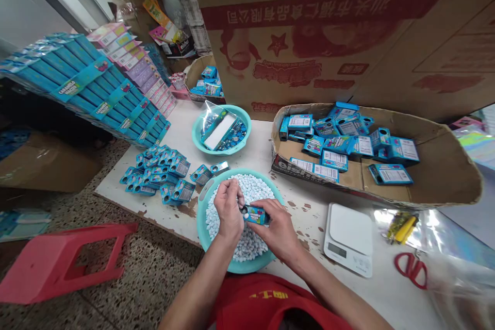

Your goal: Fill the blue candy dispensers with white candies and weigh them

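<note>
My right hand [280, 227] grips a small blue candy box [256, 215], printed "Caramelo", tilted on its side with its round hole toward the left. At that hole, my left hand [230, 209] is curled, thumb and fingers together; whatever is inside them is hidden. White candies show by the opening. Both hands are above a turquoise basin [201, 221] full of small white candies [247, 183]. Two blue boxes [201, 174] lie just beyond its rim, one of them on its side.
More boxes [158, 170] are clustered at the table's left edge. A second basin [197, 139] holds small caps and a plastic bag. To the right are a carton [444, 180] of boxes, a white scale [350, 232] and red scissors [412, 269]. A red stool [50, 263] stands left.
</note>
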The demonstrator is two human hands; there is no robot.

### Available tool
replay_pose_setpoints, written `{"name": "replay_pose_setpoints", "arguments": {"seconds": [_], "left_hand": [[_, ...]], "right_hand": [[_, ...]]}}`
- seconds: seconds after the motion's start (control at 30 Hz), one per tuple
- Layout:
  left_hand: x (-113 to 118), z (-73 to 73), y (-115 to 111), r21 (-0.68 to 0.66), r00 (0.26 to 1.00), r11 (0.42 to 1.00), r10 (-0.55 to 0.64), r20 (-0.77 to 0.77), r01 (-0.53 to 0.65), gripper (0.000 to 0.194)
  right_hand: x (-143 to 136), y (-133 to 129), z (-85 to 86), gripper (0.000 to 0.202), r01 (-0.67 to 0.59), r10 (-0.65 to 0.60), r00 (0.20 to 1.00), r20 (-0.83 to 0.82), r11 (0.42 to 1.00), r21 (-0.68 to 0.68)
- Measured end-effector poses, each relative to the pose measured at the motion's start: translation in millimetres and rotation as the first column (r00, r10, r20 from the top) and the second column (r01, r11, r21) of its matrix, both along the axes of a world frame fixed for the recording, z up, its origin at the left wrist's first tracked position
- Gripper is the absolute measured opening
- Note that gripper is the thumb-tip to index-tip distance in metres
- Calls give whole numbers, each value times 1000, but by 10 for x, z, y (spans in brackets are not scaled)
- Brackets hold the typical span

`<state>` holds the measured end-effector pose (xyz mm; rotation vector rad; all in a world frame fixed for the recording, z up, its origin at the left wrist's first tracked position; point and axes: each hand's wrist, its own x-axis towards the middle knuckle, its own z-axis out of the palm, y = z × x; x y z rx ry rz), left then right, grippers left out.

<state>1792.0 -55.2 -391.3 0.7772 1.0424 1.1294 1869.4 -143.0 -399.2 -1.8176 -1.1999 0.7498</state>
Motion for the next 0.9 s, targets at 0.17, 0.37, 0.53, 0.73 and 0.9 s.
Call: {"name": "replay_pose_setpoints", "arguments": {"seconds": [0.17,0.37,0.53,0.73,0.9], "left_hand": [[33,-41,-43,-70,993,990,-119,22,120,26],[104,75,-102,-106,972,968,-217,94,227,27],[-10,266,57,-98,960,968,-211,186,232,24],[-57,40,228,-108,989,985,-125,75,133,25],[-249,-623,302,61,683,905,-272,-677,421,20]], "right_hand": [[12,8,-59,34,38,-38,998,-40,999,-10],[24,3,-92,26,54,-53,994,-94,999,8],[153,-111,-127,32,127,-97,952,-290,988,85],[181,-87,-159,33,185,-132,923,-361,976,116],[494,-448,-135,36,361,-304,891,-336,925,119]]}}
